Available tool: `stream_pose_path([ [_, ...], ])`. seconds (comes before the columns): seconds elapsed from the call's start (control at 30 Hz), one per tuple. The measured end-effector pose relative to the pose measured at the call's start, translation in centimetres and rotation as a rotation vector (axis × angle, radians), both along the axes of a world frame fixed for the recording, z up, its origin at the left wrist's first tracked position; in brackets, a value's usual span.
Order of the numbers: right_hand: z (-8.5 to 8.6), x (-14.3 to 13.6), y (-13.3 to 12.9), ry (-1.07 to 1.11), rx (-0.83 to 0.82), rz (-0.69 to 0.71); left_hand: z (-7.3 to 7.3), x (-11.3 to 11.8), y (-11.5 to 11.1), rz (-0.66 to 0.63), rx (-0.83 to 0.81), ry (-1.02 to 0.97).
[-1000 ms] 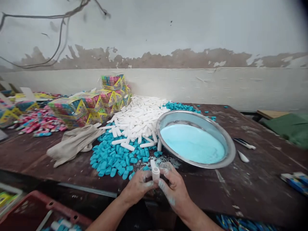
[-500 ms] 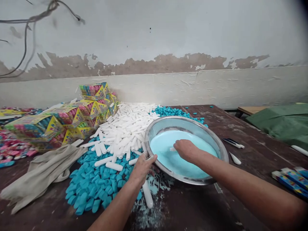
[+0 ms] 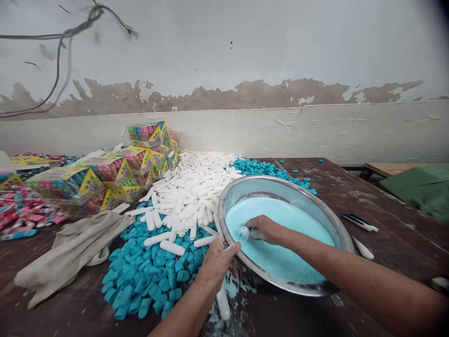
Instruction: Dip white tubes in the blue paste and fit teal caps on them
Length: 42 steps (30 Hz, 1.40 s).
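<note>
A wide metal basin (image 3: 342,229) stands tilted on the table, holding pale blue powder (image 3: 301,262). My left hand (image 3: 219,260) grips its near-left rim, thumb along the edge and fingers partly hidden below. Inside the basin, my right hand (image 3: 264,228) is closed round a white plastic tube (image 3: 244,231), whose round end shows at the fingers; the rest is hidden. Below my left hand lies a loose white tube (image 3: 223,304) among spilled powder. A heap of white tubes (image 3: 196,187) and a pile of teal caps (image 3: 150,271) lie to the left.
More teal caps (image 3: 270,168) lie behind the basin. Stacked yellow display boxes (image 3: 91,178), a grey cloth (image 3: 77,248) and pink pieces (image 3: 31,210) occupy the left. At right are a dark-and-white tool (image 3: 359,222), a white pointed piece (image 3: 364,248) and a green cover (image 3: 417,187).
My right hand has tipped up the white tube, so its round end now shows. The view has shifted, moving the scene rightward. My left hand keeps its hold on the rim.
</note>
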State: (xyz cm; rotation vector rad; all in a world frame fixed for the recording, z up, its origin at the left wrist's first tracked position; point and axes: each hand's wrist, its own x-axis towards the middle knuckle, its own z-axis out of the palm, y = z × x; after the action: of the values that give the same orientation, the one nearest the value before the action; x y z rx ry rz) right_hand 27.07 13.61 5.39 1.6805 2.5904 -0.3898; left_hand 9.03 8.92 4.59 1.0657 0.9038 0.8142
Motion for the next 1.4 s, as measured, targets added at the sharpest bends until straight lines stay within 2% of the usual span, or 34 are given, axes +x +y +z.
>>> stream_pose_path([
  [0.2,1.2,2.6,-1.3,0.036,-0.017,-0.043,-0.5,-0.1,0.4,0.009,-0.013,-0.046],
  [0.37,0.0,0.9,-2.3,0.020,0.016,-0.108,-0.7,-0.1,0.3,-0.010,-0.005,-0.048],
  [0.5,-0.6,-0.7,-1.4,0.268,-0.094,-0.072,-0.5,-0.2,0.2,-0.012,-0.014,-0.057],
  [0.63,0.5,0.6,-0.5,0.364,-0.240,0.001,-0.3,-0.1,0.3,-0.010,-0.012,-0.066],
  [0.7,1.2,1.8,-0.6,0.321,-0.266,0.018,-0.4,-0.1,0.3,-0.005,-0.018,-0.071],
  [0.8,1.6,2.7,-1.3,0.127,-0.203,-0.020,-0.5,-0.2,0.2,-0.005,-0.024,-0.072],
  [0.87,1.0,2.2,-1.9,0.026,-0.143,-0.072,-0.6,-0.3,0.2,-0.017,-0.018,-0.066],
  [0.97,-0.3,0.4,-2.2,0.018,-0.116,-0.112,-0.5,-0.4,0.2,-0.017,-0.008,-0.052],
  [1.07,-0.7,-0.8,-1.6,0.112,-0.138,-0.111,-0.4,-0.2,0.1,-0.011,0.001,-0.045],
  [1.2,0.3,0.3,-1.0,0.319,-0.238,-0.145,-0.6,-0.1,0.2,-0.018,-0.006,-0.022],
  [1.3,1.0,2.0,-1.6,0.482,-0.254,-0.198,-0.9,-0.5,0.2,0.143,0.058,0.103],
  [1.4,1.1,3.4,-2.9,0.611,-0.203,-0.241,-0.2,-1.2,-0.1,0.435,0.366,0.348],
])
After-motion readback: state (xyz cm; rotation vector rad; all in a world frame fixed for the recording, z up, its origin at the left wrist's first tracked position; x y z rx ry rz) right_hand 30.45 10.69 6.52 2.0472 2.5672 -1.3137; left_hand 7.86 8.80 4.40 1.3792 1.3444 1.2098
